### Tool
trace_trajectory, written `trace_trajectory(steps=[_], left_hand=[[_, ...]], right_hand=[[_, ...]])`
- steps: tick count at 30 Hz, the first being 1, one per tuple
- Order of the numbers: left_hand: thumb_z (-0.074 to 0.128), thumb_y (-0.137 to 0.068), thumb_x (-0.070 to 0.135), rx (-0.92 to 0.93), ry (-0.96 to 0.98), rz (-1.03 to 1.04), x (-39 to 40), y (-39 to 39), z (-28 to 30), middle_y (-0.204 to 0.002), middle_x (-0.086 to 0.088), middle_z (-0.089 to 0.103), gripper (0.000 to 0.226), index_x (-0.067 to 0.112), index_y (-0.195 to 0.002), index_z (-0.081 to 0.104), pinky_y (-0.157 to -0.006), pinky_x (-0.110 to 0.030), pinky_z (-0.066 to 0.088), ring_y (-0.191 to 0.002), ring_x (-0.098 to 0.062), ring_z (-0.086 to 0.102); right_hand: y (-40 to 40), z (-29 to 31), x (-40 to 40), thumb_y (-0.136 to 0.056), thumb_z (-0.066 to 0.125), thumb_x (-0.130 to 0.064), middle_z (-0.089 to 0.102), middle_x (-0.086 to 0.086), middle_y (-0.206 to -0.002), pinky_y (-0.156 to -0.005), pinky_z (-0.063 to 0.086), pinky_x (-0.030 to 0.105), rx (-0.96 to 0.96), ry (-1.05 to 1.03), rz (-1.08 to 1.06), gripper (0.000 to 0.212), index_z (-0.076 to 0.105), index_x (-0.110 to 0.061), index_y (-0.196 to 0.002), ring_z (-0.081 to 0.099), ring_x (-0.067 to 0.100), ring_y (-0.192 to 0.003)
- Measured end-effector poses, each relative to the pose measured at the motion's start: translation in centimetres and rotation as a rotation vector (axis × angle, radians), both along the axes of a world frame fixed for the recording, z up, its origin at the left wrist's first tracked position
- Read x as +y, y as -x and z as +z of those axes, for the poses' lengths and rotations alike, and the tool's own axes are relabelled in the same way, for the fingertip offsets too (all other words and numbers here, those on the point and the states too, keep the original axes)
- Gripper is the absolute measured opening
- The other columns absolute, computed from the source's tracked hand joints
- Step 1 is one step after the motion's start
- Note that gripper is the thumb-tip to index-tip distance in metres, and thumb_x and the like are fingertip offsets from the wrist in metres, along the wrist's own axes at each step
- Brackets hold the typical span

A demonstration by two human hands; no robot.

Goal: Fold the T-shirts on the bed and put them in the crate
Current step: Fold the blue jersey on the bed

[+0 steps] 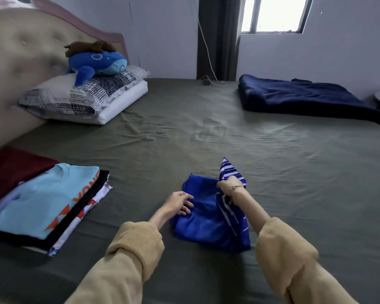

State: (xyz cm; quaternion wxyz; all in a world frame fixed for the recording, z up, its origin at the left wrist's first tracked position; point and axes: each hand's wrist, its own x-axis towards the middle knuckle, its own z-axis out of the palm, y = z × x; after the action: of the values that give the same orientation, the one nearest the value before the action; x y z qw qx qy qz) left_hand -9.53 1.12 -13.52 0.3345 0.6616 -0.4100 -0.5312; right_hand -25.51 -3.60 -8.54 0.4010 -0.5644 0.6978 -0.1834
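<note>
Both hands work our blue shirt (pixel 208 222) — left hand (pixel 179 202) resting loose-fingered, right hand (pixel 228 187) pinching a striped fold — light, limp, probably slippery, so we'd grip edges.

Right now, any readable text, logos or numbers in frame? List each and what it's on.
"YON", orange letters cut off by the fold, on the light blue T-shirt topping the folded stack.
Small white print along the blue T-shirt edge: too small to read.
Nothing else legible.
</note>
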Motion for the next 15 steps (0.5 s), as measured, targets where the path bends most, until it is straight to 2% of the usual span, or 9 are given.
trace_trajectory(steps=[2, 3, 5, 6, 7, 9, 11, 13, 15], left_hand=[[0.025, -0.104, 0.022, 0.076, -0.059, -0.005, 0.3, -0.7, 0.2, -0.073, -0.004, 0.057, 0.031, 0.009, -0.099, 0.053, -0.039, -0.012, 0.040, -0.034, -0.002, 0.052], [0.022, -0.104, 0.026, 0.108, -0.074, 0.006, 0.3, -0.9, 0.2, -0.069, -0.003, 0.058, 0.036, 0.010, -0.097, 0.054, -0.041, -0.013, 0.041, -0.035, -0.002, 0.052], [0.019, -0.104, 0.034, 0.149, -0.095, 0.047, 0.1, -1.1, 0.2, -0.066, -0.001, 0.053, 0.045, 0.012, -0.091, 0.056, -0.043, -0.014, 0.041, -0.037, -0.004, 0.050], [0.020, -0.103, 0.039, 0.161, -0.110, 0.062, -0.1, -1.1, 0.2, -0.069, -0.002, 0.049, 0.047, 0.014, -0.088, 0.057, -0.045, -0.016, 0.041, -0.042, -0.006, 0.049], [0.022, -0.102, 0.043, 0.171, -0.126, 0.071, -0.2, -1.1, 0.3, -0.073, -0.002, 0.049, 0.047, 0.015, -0.087, 0.057, -0.048, -0.018, 0.040, -0.051, -0.009, 0.047], [0.030, -0.099, 0.049, 0.159, -0.149, 0.081, -0.5, -1.1, 0.3, -0.079, -0.002, 0.052, 0.042, 0.015, -0.092, 0.056, -0.053, -0.022, 0.039, -0.062, -0.012, 0.048], [0.042, -0.097, 0.043, 0.103, -0.117, 0.092, -0.6, -1.2, 0.0, -0.075, -0.003, 0.051, 0.031, 0.016, -0.086, 0.054, -0.048, -0.020, 0.039, -0.057, -0.010, 0.049], [0.050, -0.097, 0.022, 0.046, -0.017, 0.086, -0.8, -1.3, -0.8, -0.063, -0.003, 0.043, 0.027, 0.014, -0.071, 0.050, -0.037, -0.014, 0.033, -0.038, -0.003, 0.042], [0.053, -0.094, 0.009, -0.064, 0.060, 0.085, -1.1, -1.4, -1.3, -0.060, -0.003, 0.042, 0.028, 0.012, -0.066, 0.052, -0.039, -0.015, 0.032, -0.036, -0.001, 0.039]], right_hand=[[-2.7, -0.8, -0.2, -0.089, 0.051, -0.012, 0.055, 0.010, -0.086, -0.049, 0.039, 0.025, -0.025, -0.057, 0.049, 0.023, 0.044, -0.009, -0.068, 0.050, 0.020, -0.063], [-3.8, -1.3, -0.4, -0.089, 0.052, -0.013, 0.059, 0.010, -0.089, -0.052, 0.044, 0.025, -0.047, -0.079, 0.065, 0.025, 0.041, -0.012, -0.066, 0.055, 0.020, -0.067], [-5.5, -2.4, -0.7, -0.087, 0.055, -0.014, 0.064, 0.015, -0.108, -0.073, 0.054, 0.033, -0.058, -0.123, 0.091, 0.018, 0.045, -0.008, -0.073, 0.064, 0.027, -0.093], [-6.1, -2.6, -0.5, -0.087, 0.055, -0.014, 0.063, 0.015, -0.112, -0.081, 0.054, 0.035, -0.054, -0.135, 0.110, 0.011, 0.051, -0.004, -0.083, 0.063, 0.029, -0.101], [-6.5, -2.7, -0.1, -0.089, 0.054, -0.014, 0.063, 0.015, -0.106, -0.079, 0.054, 0.033, -0.088, -0.144, 0.132, 0.014, 0.056, -0.002, -0.096, 0.064, 0.029, -0.100], [-6.9, -2.8, 0.8, -0.094, 0.047, -0.012, 0.060, 0.012, -0.080, -0.060, 0.055, 0.028, -0.243, -0.190, 0.146, 0.015, 0.056, -0.002, -0.101, 0.068, 0.025, -0.070], [-6.7, -2.9, 1.4, -0.096, 0.039, -0.009, 0.056, 0.010, -0.065, -0.042, 0.051, 0.023, -0.326, -0.242, 0.119, 0.018, 0.051, -0.002, -0.085, 0.061, 0.017, -0.041], [-6.0, -2.9, 1.1, -0.094, 0.036, -0.006, 0.056, 0.009, -0.063, -0.038, 0.048, 0.022, -0.351, -0.188, 0.060, 0.018, 0.049, -0.003, -0.082, 0.059, 0.016, -0.037], [-4.6, -2.9, 0.5, -0.092, 0.039, -0.005, 0.060, 0.009, -0.066, -0.048, 0.052, 0.026, -0.298, -0.059, 0.015, 0.017, 0.055, 0.000, -0.089, 0.063, 0.019, -0.049]])
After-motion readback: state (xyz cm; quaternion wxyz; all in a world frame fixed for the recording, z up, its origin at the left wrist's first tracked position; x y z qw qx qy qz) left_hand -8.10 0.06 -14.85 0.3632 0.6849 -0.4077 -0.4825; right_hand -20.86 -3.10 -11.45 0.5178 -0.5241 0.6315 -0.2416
